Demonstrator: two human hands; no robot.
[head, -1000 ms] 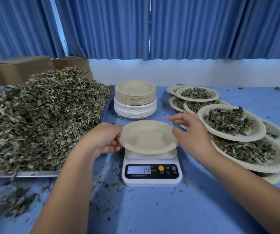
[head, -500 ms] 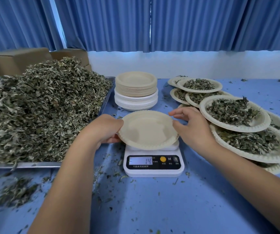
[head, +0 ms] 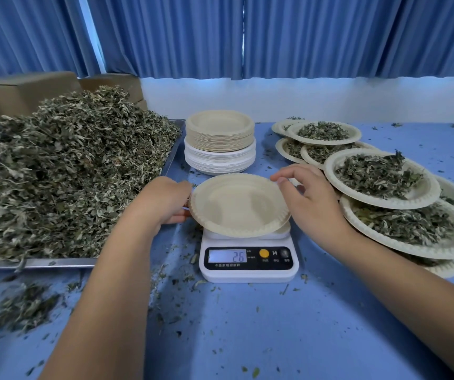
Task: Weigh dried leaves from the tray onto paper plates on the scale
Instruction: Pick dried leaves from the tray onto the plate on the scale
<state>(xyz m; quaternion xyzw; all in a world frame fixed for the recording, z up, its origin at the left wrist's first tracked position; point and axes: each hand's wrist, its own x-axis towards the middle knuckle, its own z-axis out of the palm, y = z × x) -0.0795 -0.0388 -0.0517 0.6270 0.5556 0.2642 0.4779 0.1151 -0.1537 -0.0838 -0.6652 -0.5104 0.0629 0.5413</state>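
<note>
Steadying an empty paper plate (head: pixel 239 205) atop a digital kitchen scale (head: pixel 249 272), midway along the table's (head: pixel 247 338) front edge. Gripping its left rim with the left hand (head: pixel 162 200), fingers curled underneath. Pinching its right rim with the right hand (head: pixel 308 196), thumb and forefinger closed on the edge. Heaped on a metal tray (head: pixel 55 263) along the table's left edge, just beside the left hand: dried leaves (head: pixel 64 182). Probably next: reaching leftward, with the left hand nearer.

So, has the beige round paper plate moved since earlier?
Yes: the paper plate dropped slightly, its near rim closer to the white digital scale's display; no sideways shift.
</note>
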